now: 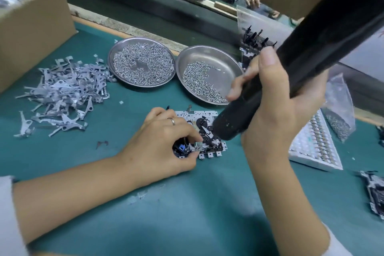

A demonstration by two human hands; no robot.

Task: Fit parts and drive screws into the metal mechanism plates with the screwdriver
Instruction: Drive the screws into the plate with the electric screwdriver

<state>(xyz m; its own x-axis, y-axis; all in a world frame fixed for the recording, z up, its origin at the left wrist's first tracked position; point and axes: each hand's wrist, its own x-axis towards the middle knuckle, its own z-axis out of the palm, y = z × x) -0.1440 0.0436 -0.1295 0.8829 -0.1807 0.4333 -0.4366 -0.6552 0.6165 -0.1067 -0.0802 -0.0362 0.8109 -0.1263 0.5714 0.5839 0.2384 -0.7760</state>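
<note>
**Mechanism plate pinned, screwdriver brought down on it**

Mechanism plate [204, 131] is seen lying flat on the green mat [187, 203], just in front of the two steel dishes. Its near left corner is pinched by the left hand [166, 141], fingers curled down over the black and blue fittings there, a ring shown on one finger. The electric screwdriver [291, 64] is gripped by the right hand [276, 106], fingers wrapped round the thick black barrel, thumb laid up along it. The tool is held tilted, its nose lowered over the right half of the plate; the bit itself is hidden behind the barrel, so contact with a screw cannot be told.

The left dish [143, 61] is heaped with small silver screws across most of its floor. The right dish [209, 74] is only part filled, its screws gathered along the near side. A loose pile of stamped metal levers [64, 91] is spread on the mat to the left, near a cardboard box [33, 33]. A white tray of parts [313, 143] is seen to the right, partly covered by the right wrist, with a clear bag of screws [338, 114] just beyond it.
</note>
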